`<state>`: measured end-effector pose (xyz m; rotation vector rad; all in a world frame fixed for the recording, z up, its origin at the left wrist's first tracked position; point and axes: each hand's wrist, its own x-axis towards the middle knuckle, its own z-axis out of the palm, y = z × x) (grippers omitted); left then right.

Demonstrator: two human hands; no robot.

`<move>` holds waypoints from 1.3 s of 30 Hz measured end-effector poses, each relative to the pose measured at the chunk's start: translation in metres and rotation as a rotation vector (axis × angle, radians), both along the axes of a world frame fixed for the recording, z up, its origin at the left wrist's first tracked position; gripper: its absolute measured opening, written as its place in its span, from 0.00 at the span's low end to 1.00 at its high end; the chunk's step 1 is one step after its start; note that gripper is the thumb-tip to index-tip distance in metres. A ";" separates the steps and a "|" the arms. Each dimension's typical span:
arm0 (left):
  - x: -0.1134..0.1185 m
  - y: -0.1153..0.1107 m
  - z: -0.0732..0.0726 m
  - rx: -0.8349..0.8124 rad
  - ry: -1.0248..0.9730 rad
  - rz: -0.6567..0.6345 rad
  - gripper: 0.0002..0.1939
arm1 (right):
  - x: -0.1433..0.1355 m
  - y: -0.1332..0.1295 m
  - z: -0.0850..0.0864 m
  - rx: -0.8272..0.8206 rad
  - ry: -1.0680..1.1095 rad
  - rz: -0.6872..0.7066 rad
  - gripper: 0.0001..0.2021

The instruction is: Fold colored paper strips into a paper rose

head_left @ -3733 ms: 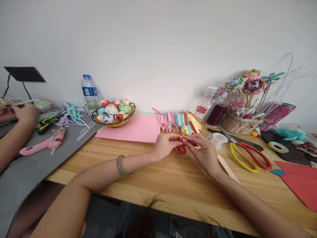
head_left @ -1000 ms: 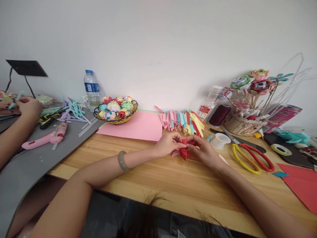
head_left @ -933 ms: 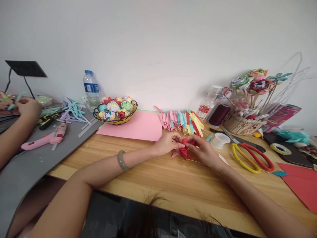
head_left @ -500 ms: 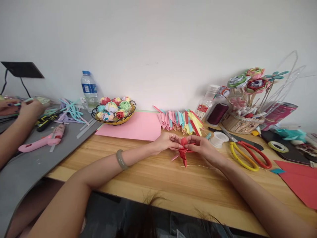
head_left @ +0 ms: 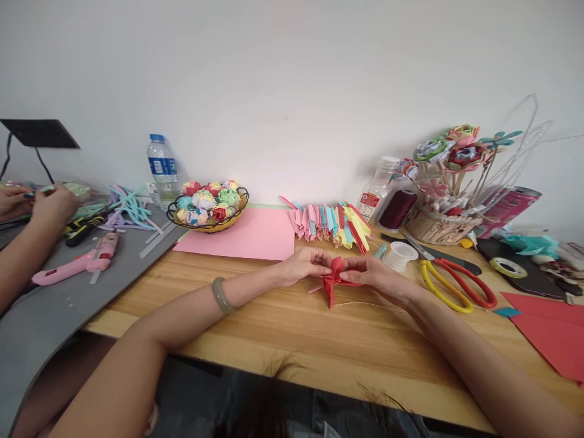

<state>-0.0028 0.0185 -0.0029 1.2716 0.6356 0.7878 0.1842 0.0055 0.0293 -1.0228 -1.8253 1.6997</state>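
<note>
Between my two hands is a red folded-paper crane (head_left: 331,286), held just above the wooden table (head_left: 274,328). My left hand (head_left: 305,266) pinches its left side, with a ring on one finger and a bangle on that wrist. The right side is gripped by my right hand (head_left: 371,274), thumb against fingers. A thin pale thread (head_left: 365,303) runs along the wood below my right hand. Behind the hands lies a row of pink, blue, yellow and red folded papers (head_left: 326,222). A white spool (head_left: 399,255) stands close to my right hand.
Scissors (head_left: 449,283), a tape roll (head_left: 508,267) and red paper (head_left: 550,328) lie to the right. Dark thread (head_left: 398,208) and paper flowers (head_left: 465,152) stand behind. Left are pink sheets (head_left: 237,237), a flower basket (head_left: 210,213), a bottle (head_left: 163,167), a glue gun (head_left: 86,261) and a co-worker's hands (head_left: 50,210).
The red crane has tilted slightly, its lower tip shifting a little left. Both my hands keep their grip on it. The whole view has shifted slightly.
</note>
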 end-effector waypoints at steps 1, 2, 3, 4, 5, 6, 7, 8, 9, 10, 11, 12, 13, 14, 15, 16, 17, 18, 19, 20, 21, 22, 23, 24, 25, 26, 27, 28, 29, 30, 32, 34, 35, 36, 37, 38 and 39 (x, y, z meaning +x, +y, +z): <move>0.000 0.000 0.000 0.005 -0.001 -0.003 0.13 | 0.000 0.000 0.000 0.004 -0.001 0.017 0.12; 0.000 0.000 -0.001 0.007 -0.002 -0.005 0.13 | -0.001 0.000 0.000 0.009 0.004 0.026 0.11; 0.000 0.000 -0.001 0.010 -0.003 -0.006 0.13 | -0.002 0.000 0.000 0.015 0.010 0.029 0.10; 0.000 0.000 -0.001 0.013 -0.003 -0.009 0.13 | -0.002 0.000 0.000 0.025 0.016 0.026 0.09; 0.001 -0.001 -0.002 0.016 -0.003 -0.013 0.13 | -0.003 0.000 0.000 0.037 0.014 0.025 0.08; 0.001 -0.001 -0.002 0.020 -0.003 -0.021 0.12 | -0.003 0.000 0.000 0.050 0.006 0.025 0.07; 0.001 -0.001 -0.002 0.024 -0.003 -0.027 0.12 | -0.004 -0.001 0.000 0.064 -0.001 0.024 0.06; 0.001 -0.001 -0.003 0.027 -0.003 -0.028 0.12 | -0.004 -0.001 0.000 0.076 -0.008 0.021 0.06; 0.002 -0.001 -0.003 0.028 -0.004 -0.026 0.12 | -0.005 -0.001 0.000 0.085 -0.012 0.014 0.06; 0.002 -0.001 -0.003 0.025 -0.006 -0.019 0.12 | -0.005 -0.001 0.000 0.092 -0.010 0.003 0.06; 0.002 -0.001 -0.002 0.019 -0.008 -0.005 0.13 | -0.006 -0.001 0.000 0.097 -0.004 -0.011 0.07; 0.002 -0.001 -0.002 0.010 -0.008 0.015 0.13 | -0.006 -0.001 -0.001 0.101 0.003 -0.029 0.07; 0.002 -0.001 -0.001 -0.001 -0.004 0.037 0.14 | -0.007 -0.001 -0.001 0.104 0.009 -0.050 0.07; 0.001 -0.001 0.000 -0.013 0.001 0.057 0.14 | -0.007 -0.001 -0.002 0.105 0.016 -0.070 0.07; 0.001 -0.001 0.001 -0.023 0.008 0.070 0.14 | -0.008 -0.001 -0.003 0.103 0.024 -0.090 0.07; 0.000 -0.001 0.001 -0.033 0.016 0.077 0.15 | -0.008 -0.001 -0.003 0.095 0.032 -0.109 0.07; 0.000 -0.001 0.002 -0.045 0.024 0.076 0.15 | -0.008 -0.001 -0.005 0.084 0.039 -0.122 0.07; 0.000 0.000 0.003 -0.061 0.032 0.070 0.15 | -0.008 0.000 -0.006 0.070 0.046 -0.129 0.07; 0.000 0.000 0.003 -0.080 0.041 0.064 0.16 | -0.008 0.000 -0.007 0.056 0.051 -0.131 0.07; 0.000 0.000 0.003 -0.098 0.048 0.062 0.16 | -0.008 0.001 -0.009 0.045 0.054 -0.131 0.07; 0.000 0.000 0.002 -0.112 0.053 0.063 0.16 | -0.007 0.002 -0.010 0.040 0.056 -0.131 0.07; 0.000 0.001 0.002 -0.120 0.052 0.066 0.16 | -0.007 0.002 -0.012 0.041 0.060 -0.134 0.07; 0.000 0.001 0.002 -0.124 0.047 0.068 0.16 | -0.007 0.003 -0.014 0.045 0.072 -0.141 0.06; 0.000 0.001 0.002 -0.123 0.039 0.071 0.16 | -0.007 0.003 -0.015 0.048 0.092 -0.152 0.06; 0.001 0.001 0.002 -0.118 0.027 0.073 0.16 | -0.007 0.003 -0.017 0.048 0.117 -0.165 0.06; 0.001 0.001 0.002 -0.111 0.015 0.073 0.16 | -0.008 0.004 -0.019 0.042 0.146 -0.178 0.05; 0.001 0.000 0.003 -0.100 0.003 0.071 0.15 | -0.008 0.004 -0.020 0.030 0.174 -0.189 0.05; 0.001 0.000 0.003 -0.086 -0.007 0.073 0.15 | -0.009 0.004 -0.021 0.017 0.198 -0.202 0.06; 0.001 -0.001 0.004 -0.069 -0.015 0.078 0.15 | -0.009 0.004 -0.022 0.008 0.214 -0.214 0.06; 0.001 -0.002 0.004 -0.052 -0.022 0.089 0.15 | -0.010 0.004 -0.022 0.008 0.222 -0.227 0.07; 0.002 -0.003 0.002 -0.029 -0.031 0.127 0.15 | -0.010 0.005 -0.023 0.043 0.207 -0.258 0.08; 0.003 -0.003 0.000 -0.014 -0.039 0.172 0.14 | -0.011 0.006 -0.022 0.117 0.150 -0.293 0.08; 0.004 -0.003 -0.001 -0.008 -0.042 0.188 0.14 | -0.011 0.006 -0.022 0.159 0.111 -0.305 0.09; 0.004 -0.003 -0.002 -0.002 -0.045 0.200 0.14 | -0.011 0.007 -0.021 0.197 0.074 -0.316 0.09; 0.005 -0.003 -0.003 0.003 -0.047 0.208 0.14 | -0.011 0.007 -0.021 0.228 0.039 -0.323 0.09; 0.005 -0.003 -0.004 0.007 -0.048 0.213 0.14 | -0.012 0.007 -0.021 0.250 0.007 -0.329 0.09; 0.005 -0.003 -0.004 0.009 -0.047 0.216 0.14 | -0.012 0.007 -0.020 0.264 -0.021 -0.334 0.09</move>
